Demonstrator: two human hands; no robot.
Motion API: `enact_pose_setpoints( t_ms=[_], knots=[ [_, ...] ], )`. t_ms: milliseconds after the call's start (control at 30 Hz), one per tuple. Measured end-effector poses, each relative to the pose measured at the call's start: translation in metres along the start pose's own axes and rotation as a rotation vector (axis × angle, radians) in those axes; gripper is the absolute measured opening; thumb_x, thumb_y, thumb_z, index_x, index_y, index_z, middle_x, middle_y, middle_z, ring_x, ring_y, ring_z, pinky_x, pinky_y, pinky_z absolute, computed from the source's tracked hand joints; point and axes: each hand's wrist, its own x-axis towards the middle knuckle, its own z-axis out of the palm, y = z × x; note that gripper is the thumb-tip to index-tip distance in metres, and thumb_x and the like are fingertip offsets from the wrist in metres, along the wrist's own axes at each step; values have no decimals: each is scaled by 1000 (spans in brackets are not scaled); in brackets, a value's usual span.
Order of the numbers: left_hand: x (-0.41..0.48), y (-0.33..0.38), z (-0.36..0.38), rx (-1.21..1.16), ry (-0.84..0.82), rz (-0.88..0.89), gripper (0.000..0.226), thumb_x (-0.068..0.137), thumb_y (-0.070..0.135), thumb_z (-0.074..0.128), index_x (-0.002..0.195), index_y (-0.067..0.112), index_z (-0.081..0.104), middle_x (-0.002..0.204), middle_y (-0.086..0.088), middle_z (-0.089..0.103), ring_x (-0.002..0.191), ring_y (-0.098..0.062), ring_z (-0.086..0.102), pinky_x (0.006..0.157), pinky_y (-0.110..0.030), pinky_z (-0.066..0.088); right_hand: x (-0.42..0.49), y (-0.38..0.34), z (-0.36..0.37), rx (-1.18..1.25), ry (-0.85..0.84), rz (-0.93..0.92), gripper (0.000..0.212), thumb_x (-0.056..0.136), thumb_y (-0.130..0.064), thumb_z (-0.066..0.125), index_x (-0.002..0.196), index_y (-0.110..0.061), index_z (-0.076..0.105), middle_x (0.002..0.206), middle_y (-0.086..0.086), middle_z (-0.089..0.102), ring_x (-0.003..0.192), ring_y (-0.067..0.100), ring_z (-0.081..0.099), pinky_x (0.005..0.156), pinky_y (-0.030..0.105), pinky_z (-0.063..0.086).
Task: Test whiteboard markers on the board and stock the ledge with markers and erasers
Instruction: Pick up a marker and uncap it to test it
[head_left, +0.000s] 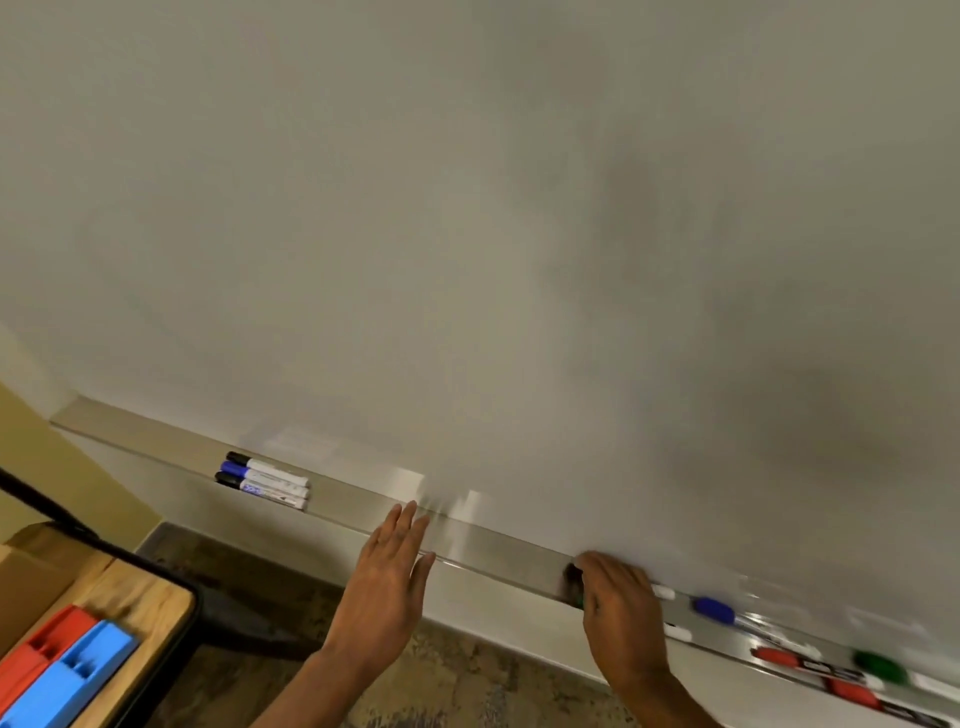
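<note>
A bare whiteboard (467, 208) fills the view, with a metal ledge (498, 556) running along its bottom edge. Three capped markers (262, 480) lie side by side on the ledge at the left. My left hand (389, 577) hovers flat, fingers straight, just in front of the ledge and holds nothing. My right hand (618, 597) lies on the ledge with its fingers curled over markers; a dark cap and a green tip show at its fingertips. Right of it lie a blue-capped marker (714, 609), red markers (779, 659) and a green-capped one (880, 667).
A red eraser (41, 649) and a blue eraser (72, 680) sit on a wooden table (140, 597) at the lower left, beside a cardboard box (31, 566). Dark patterned floor lies below the board.
</note>
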Motion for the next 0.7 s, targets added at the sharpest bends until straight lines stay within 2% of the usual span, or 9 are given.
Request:
enact_pose_setpoints(
  t_ms=[67, 100, 267, 467, 600, 700],
  knots=[
    [-1, 13, 6, -17, 9, 4, 69, 97, 64, 6, 157, 34, 21, 164, 15, 6, 153, -4, -2, 125, -32, 4, -1, 6, -3, -15, -74, -12, 42, 56, 1, 92, 93, -12, 77, 91, 3, 76, 82, 22, 72, 84, 37, 59],
    [-2, 19, 8, -20, 11, 6, 69, 98, 64, 7, 157, 33, 25, 164, 16, 9, 153, -4, 0, 125, -32, 5, -1, 7, -3, -22, -96, -26, 45, 53, 1, 93, 93, -12, 77, 92, 2, 76, 82, 21, 72, 84, 38, 59],
    [-6, 44, 12, -53, 5, -8, 74, 95, 68, 5, 154, 35, 32, 162, 18, 13, 152, -1, 2, 121, -25, 2, 4, 6, -8, 2, -119, -66, 42, 53, 4, 88, 87, -16, 74, 86, -1, 74, 78, 20, 70, 78, 35, 59],
    [-9, 75, 15, -136, 24, -34, 48, 105, 50, 32, 148, 35, 46, 162, 15, 28, 152, -2, 12, 120, -23, 8, 0, 22, -13, -32, -148, 9, 47, 53, -2, 92, 95, -16, 76, 88, 1, 77, 80, 20, 73, 81, 38, 61],
    [-12, 90, 19, -154, 9, -26, 45, 105, 47, 35, 147, 35, 47, 160, 18, 28, 148, 4, 9, 118, -21, 7, -5, 36, -16, -14, -172, 46, 47, 53, -1, 92, 94, -18, 76, 86, 0, 76, 78, 19, 73, 80, 36, 61],
    [-13, 102, 21, -171, 15, -26, 43, 105, 45, 37, 145, 34, 50, 158, 18, 31, 146, 4, 13, 117, -20, 10, -3, 38, -18, -11, -144, -15, 52, 47, 0, 93, 93, -19, 75, 85, -2, 76, 76, 17, 72, 77, 32, 61]
  ],
)
